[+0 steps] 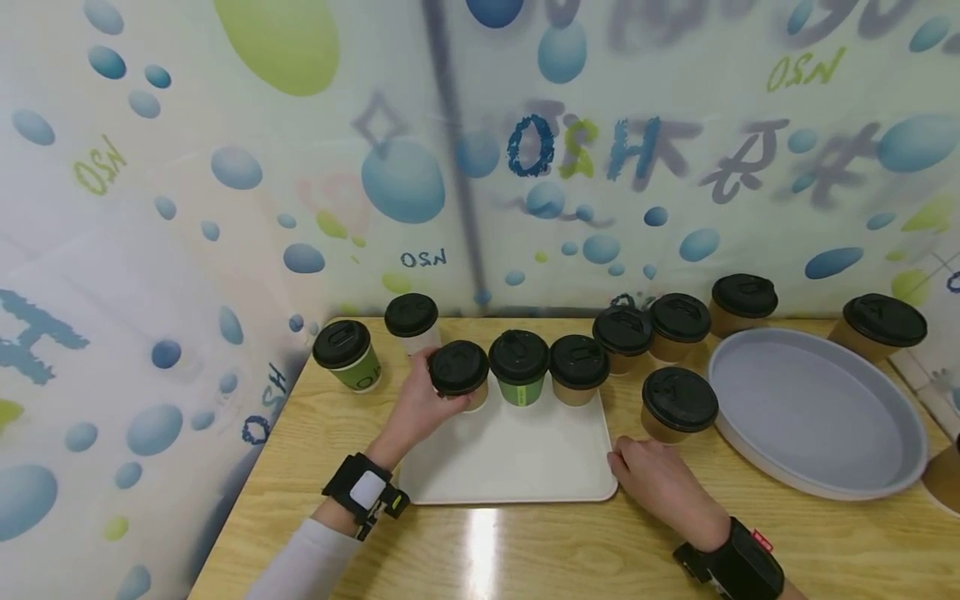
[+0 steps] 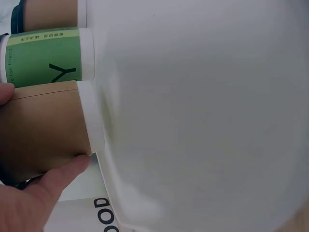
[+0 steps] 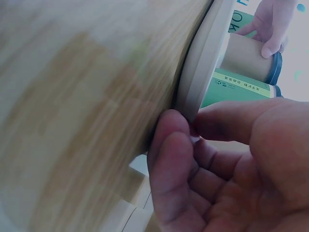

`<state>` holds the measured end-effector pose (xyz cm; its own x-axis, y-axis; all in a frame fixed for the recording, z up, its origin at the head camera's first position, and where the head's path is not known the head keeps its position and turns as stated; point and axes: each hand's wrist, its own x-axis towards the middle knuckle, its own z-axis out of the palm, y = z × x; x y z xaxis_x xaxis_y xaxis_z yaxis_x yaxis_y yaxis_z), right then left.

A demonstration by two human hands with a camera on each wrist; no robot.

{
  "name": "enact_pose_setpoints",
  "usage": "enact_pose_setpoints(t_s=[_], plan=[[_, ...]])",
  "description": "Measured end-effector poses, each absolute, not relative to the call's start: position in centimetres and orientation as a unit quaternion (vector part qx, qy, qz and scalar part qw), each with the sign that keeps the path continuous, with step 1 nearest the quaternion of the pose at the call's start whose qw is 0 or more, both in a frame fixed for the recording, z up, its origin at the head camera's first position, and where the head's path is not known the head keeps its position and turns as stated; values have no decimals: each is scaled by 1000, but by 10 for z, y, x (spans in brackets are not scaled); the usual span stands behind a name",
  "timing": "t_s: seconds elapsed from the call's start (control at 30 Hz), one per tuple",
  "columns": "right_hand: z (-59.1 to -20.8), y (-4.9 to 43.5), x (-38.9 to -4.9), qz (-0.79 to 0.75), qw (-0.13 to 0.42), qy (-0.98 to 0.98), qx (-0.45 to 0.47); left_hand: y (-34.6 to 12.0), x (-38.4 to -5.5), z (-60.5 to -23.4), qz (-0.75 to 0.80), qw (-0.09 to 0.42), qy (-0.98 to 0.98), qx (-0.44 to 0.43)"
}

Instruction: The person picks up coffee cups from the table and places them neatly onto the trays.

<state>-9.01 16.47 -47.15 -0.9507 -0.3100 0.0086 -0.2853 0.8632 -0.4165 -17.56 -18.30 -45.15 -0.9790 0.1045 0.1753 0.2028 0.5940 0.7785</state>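
Observation:
My left hand [image 1: 422,410] grips a brown paper coffee cup [image 1: 459,368] with a black lid, at the back left of the white rectangular tray [image 1: 510,458]. In the left wrist view, thumb and fingers lie on opposite sides of that brown cup [image 2: 46,128]. Beside it on the tray stand a green lidded cup [image 1: 519,358] and another brown cup [image 1: 579,363], in a row along the back. At the tray's right edge, my right hand [image 1: 656,477] pinches the rim, as the right wrist view shows on the tray [image 3: 200,63].
Left of the tray stand a green cup [image 1: 347,354] and a white cup [image 1: 412,321]. Several brown lidded cups, one of them [image 1: 678,402] near my right hand, stand to the right. A round grey tray [image 1: 817,417] lies at the right. A patterned curtain [image 1: 540,208] hangs behind the table.

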Motion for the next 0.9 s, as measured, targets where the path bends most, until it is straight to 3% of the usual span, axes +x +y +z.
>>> enact_pose_setpoints(t_s=[0.9], plan=[[-471, 166, -90, -208, 12, 965, -162, -185, -176, -460, -478, 33, -871, -105]])
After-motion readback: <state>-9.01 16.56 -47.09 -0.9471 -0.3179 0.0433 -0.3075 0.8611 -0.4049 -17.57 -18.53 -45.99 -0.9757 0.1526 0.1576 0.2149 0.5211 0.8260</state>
